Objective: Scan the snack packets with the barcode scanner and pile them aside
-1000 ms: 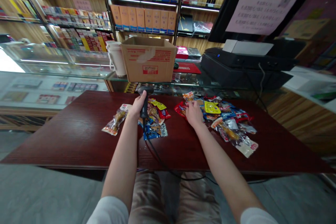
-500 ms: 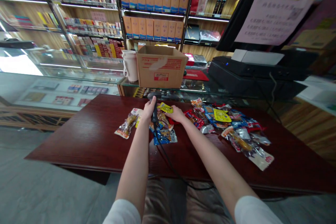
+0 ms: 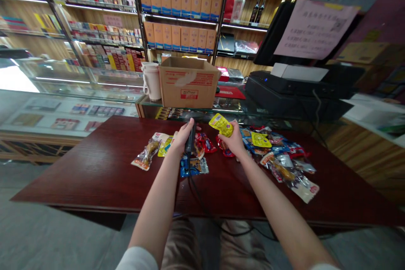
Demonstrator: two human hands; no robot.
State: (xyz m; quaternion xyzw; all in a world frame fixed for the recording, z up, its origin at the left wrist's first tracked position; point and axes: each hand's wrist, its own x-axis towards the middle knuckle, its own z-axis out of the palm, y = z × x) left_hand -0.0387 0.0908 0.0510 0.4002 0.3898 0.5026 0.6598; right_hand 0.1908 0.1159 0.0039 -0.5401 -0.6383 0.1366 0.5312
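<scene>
My left hand [image 3: 184, 134] is wrapped round a black handheld barcode scanner [image 3: 190, 139], its cable trailing down over the table edge. In my right hand [image 3: 233, 138] a yellow snack packet [image 3: 221, 124] is pinched, raised above the tabletop. Below and beside the scanner lies a small group of packets, among them a blue snack packet [image 3: 194, 167] and a red one [image 3: 206, 142]. A clear-wrapped drumstick packet [image 3: 148, 154] rests to the left of my left hand. A larger heap of mixed snack packets [image 3: 275, 145] spreads to the right of my right hand.
The dark red-brown table [image 3: 91, 168] stands before a glass counter. On the counter are an open cardboard box [image 3: 190, 88], a white cup [image 3: 152, 82] and a black printer-like machine [image 3: 294, 88]. A screen with a pink paper notice [image 3: 313, 29] rises at right. Stocked shelves line the back.
My right hand went from the right-hand heap to the packets by the scanner, then lifted a yellow packet and moved right. My left hand keeps the scanner, now turned somewhat.
</scene>
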